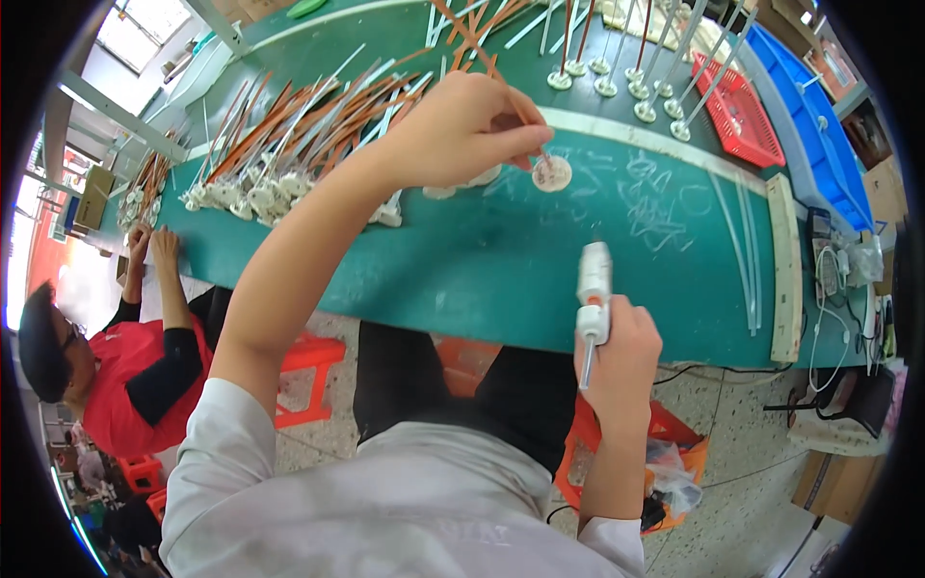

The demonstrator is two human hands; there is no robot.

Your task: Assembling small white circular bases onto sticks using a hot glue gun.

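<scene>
My left hand (470, 130) is closed around a thin brown stick (464, 27) above the green table (462, 279). At the stick's lower end, just beyond my fingertips, is a round whitish disc (552, 174). My right hand (626, 356) grips a white hot glue gun (595, 275) near the table's front edge, its nozzle toward the far side. A translucent glue stick (587, 364) pokes out of its back. The gun and the disc are apart. To the left of my left hand lies a heap of brown and white strips (318, 125) with whitish ends.
Several thin rods on round white bases (605, 87) stand at the back. Beside them are a red basket (737, 116) and a blue bin (809, 116). Translucent sticks (750, 260) lie near a wooden edge strip (785, 270). A person in red (145, 376) sits at the left.
</scene>
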